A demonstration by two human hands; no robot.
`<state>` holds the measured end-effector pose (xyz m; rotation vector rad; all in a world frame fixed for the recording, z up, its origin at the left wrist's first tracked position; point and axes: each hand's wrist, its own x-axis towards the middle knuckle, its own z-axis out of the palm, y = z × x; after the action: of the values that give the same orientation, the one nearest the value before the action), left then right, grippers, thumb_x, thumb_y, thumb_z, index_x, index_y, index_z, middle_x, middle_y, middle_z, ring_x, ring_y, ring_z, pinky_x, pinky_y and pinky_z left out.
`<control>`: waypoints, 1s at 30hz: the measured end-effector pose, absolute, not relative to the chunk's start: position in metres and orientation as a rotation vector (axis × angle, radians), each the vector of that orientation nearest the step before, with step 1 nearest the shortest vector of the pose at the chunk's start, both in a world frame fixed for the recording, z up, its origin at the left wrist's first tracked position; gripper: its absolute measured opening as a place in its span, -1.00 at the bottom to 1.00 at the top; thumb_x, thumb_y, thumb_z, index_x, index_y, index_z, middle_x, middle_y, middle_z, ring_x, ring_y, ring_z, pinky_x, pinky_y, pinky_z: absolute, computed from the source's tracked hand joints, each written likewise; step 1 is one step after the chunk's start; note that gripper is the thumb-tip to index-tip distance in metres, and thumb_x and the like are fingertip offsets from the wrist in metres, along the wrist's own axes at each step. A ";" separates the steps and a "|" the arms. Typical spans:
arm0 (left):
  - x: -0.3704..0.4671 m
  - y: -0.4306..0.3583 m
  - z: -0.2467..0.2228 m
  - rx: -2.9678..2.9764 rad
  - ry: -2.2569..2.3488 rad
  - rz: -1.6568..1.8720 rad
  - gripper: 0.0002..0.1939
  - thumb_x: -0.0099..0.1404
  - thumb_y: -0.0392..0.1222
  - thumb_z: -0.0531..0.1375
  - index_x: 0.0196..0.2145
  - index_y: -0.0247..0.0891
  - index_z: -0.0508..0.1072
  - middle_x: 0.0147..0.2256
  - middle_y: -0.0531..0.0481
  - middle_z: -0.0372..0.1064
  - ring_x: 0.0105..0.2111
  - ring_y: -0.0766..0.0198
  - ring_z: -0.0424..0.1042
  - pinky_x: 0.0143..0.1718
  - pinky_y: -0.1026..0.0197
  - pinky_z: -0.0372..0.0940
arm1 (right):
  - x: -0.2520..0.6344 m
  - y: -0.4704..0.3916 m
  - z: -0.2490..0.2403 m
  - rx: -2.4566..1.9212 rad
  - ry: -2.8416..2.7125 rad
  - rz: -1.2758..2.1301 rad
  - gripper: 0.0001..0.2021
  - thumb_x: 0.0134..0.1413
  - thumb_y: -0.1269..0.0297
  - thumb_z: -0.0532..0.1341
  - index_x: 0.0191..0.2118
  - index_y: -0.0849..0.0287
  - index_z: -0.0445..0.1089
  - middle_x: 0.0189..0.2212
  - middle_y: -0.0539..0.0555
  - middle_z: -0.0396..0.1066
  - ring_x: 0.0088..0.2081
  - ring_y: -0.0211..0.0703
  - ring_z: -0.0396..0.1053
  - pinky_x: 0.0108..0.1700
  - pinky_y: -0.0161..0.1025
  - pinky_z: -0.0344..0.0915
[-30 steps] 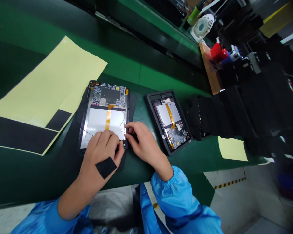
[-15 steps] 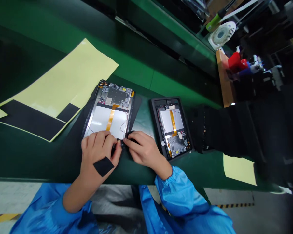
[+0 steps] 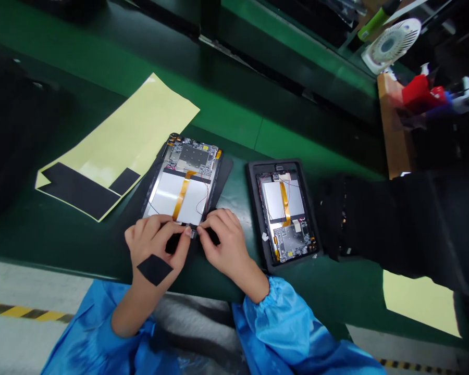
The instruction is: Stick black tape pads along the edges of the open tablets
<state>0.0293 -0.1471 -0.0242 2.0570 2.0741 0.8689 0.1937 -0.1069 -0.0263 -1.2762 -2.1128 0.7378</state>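
Observation:
An opened tablet (image 3: pixel 180 190) lies before me, its circuit board at the far end and a silver battery crossed by an orange ribbon cable nearer me. At its near edge my left hand (image 3: pixel 153 242) pinches with thumb and forefinger. A black adhesive square (image 3: pixel 155 269) sticks to the back of that hand. My right hand (image 3: pixel 225 240) meets it from the right, thumb and forefinger pressed together at the same edge. Between the fingertips shows a tiny dark and silvery part (image 3: pixel 193 233), too small to name. The fingers partly hide that edge.
A second opened tablet (image 3: pixel 283 195) sits in a dark tray (image 3: pixel 255 219) on the right. At left lies a yellow backing sheet (image 3: pixel 121 133) with black adhesive pieces (image 3: pixel 80 190). A dark sleeve (image 3: pixel 394 224) reaches in from the right, near another yellow sheet (image 3: pixel 420 302). Farther back stands a white fan (image 3: pixel 393 44).
The view has shifted, so the bench items sit farther right in it. My fingers have stayed at the tablet's near edge, with the left thumb and forefinger now more plainly pinched.

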 end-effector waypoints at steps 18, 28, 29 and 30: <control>-0.052 -0.103 -0.026 2.419 1.059 0.695 -0.69 0.42 -0.26 0.17 -0.03 0.03 0.64 -0.05 -0.09 0.50 0.03 0.05 0.40 0.10 -0.04 0.29 | 0.215 -0.114 -0.026 -0.916 -2.409 0.526 -0.69 0.38 0.41 0.11 0.11 0.23 0.49 -0.18 0.18 0.48 -0.12 -0.04 0.33 -0.11 -0.11 0.32; -0.052 -0.092 -0.031 2.516 0.880 0.823 -0.76 0.42 -0.32 0.16 -0.10 -0.13 0.62 -0.09 -0.09 0.48 0.00 0.04 0.38 0.03 -0.01 0.25 | 0.218 -0.113 -0.027 -0.917 -2.319 0.600 -0.75 0.41 0.32 0.14 0.04 0.20 0.53 -0.19 0.16 0.53 -0.14 -0.09 0.41 -0.09 -0.12 0.41; -0.053 -0.092 -0.031 2.517 0.861 0.841 -0.77 0.42 -0.32 0.17 -0.11 -0.14 0.62 -0.10 -0.09 0.49 -0.01 0.05 0.38 0.03 -0.01 0.25 | 0.217 -0.114 -0.027 -0.929 -2.356 0.550 -0.73 0.41 0.31 0.15 0.07 0.22 0.53 -0.20 0.17 0.53 -0.16 -0.07 0.40 -0.11 -0.11 0.41; -0.053 -0.091 -0.031 2.530 0.840 0.854 -0.78 0.43 -0.32 0.17 -0.11 -0.15 0.61 -0.10 -0.08 0.49 -0.01 0.05 0.39 0.03 -0.01 0.26 | 0.217 -0.115 -0.026 -0.930 -2.402 0.500 -0.72 0.41 0.30 0.15 0.08 0.24 0.53 -0.22 0.17 0.53 -0.17 -0.06 0.40 -0.13 -0.10 0.40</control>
<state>-0.0535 -0.0912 -0.0307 2.5303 0.8401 0.8542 0.2168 -0.1147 -0.0257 -0.9296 -2.4020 0.5003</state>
